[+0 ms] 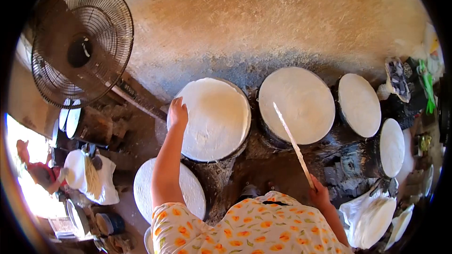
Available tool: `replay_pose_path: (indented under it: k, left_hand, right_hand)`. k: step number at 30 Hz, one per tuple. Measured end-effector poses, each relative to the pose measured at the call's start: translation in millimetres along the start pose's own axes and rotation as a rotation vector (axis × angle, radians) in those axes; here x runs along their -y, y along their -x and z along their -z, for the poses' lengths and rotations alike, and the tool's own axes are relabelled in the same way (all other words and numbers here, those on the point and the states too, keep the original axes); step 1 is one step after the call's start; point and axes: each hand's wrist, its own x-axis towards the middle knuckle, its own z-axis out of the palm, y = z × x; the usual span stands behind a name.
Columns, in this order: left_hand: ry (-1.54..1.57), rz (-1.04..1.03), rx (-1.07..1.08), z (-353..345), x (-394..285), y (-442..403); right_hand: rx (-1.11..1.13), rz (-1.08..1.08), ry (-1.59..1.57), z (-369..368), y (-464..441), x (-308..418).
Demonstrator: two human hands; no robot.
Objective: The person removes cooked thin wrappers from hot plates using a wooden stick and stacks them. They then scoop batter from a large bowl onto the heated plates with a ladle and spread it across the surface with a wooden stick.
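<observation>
My left hand (178, 112) is at the left edge of a large round white-topped drum (214, 117), its fingers touching or just over the rim; whether they pinch something there is too small to tell. The white surface looks uneven near its edge. In my right hand (319, 193) is the lower end of a long thin stick (293, 141) smeared with white. The stick slants up and left, its tip over a second white-topped drum (301, 108). Below my left forearm lies another white round surface (190, 188), partly covered by the arm.
A standing fan (82, 47) is at the upper left, its pole slanting toward the drums. More white-topped drums (360, 106) line the right side. A stained wall (273, 14) rises behind. Another person (40, 174) is at the far left. A white bag (369, 218) sits lower right.
</observation>
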Motion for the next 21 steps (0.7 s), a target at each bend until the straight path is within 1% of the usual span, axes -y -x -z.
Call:
replay_pose_path:
  k: [2,3,4,5,7,8,10,11,12,14,15,17,18,20,21]
  left_hand:
    - [-0.058,-0.043,0.108,-11.1,-16.3,-28.9]
    - [-0.138,-0.041,0.175,-26.6,-13.1,-43.4]
    - [-0.120,-0.055,0.186,-37.9,-14.0,-54.8]
    - [-0.181,-0.077,0.200,-49.0,-16.2,-64.7]
    - [-0.279,-0.100,0.234,-74.5,-16.1,-82.4]
    - [-0.262,-0.117,0.247,-72.6,-29.9,-89.5]
    - [-0.383,-0.031,0.473,-61.5,-52.8,-103.0]
    - [-0.448,-0.059,0.465,-61.2,-57.2,-107.2]
    - [-0.482,-0.120,0.472,-56.2,-59.5,-112.8]
    - [-0.486,-0.228,0.478,-50.0,-52.9,-120.3]
    - [-0.496,-0.223,0.492,-44.2,-50.6,-123.1]
    - [-0.329,-0.312,0.464,-25.5,-51.1,-126.4]
    - [-0.344,-0.306,0.471,-13.3,-50.3,-121.7]
    - [-0.203,-0.474,0.510,18.3,-54.6,-113.9]
    - [-0.219,-0.465,0.510,37.4,-60.4,-104.8]
  right_hand:
    - [-0.055,-0.067,0.017,-5.8,12.4,9.4]
    - [-0.054,-0.157,-0.008,-4.9,18.2,15.8]
    - [-0.055,-0.249,-0.034,-4.0,23.6,20.7]
    - [-0.074,-0.266,-0.025,-3.7,28.3,22.6]
    - [-0.094,-0.372,-0.017,-2.0,39.9,26.4]
    - [-0.112,-0.391,-0.010,1.2,41.8,32.9]
    - [-0.059,-0.580,-0.062,8.1,43.3,48.2]
    - [-0.065,-0.598,-0.060,6.1,47.2,41.6]
    - [-0.152,-0.388,-0.003,1.4,49.2,25.8]
    - [-0.215,-0.189,0.047,-5.6,53.7,10.3]
    - [-0.224,-0.181,0.070,-6.7,52.4,4.9]
    - [-0.208,-0.173,0.080,-3.5,44.2,4.4]
    - [-0.200,-0.170,0.085,-1.8,40.2,4.3]
    - [-0.152,-0.291,-0.037,2.8,28.5,8.5]
    - [-0.131,-0.336,-0.083,3.6,24.7,5.2]
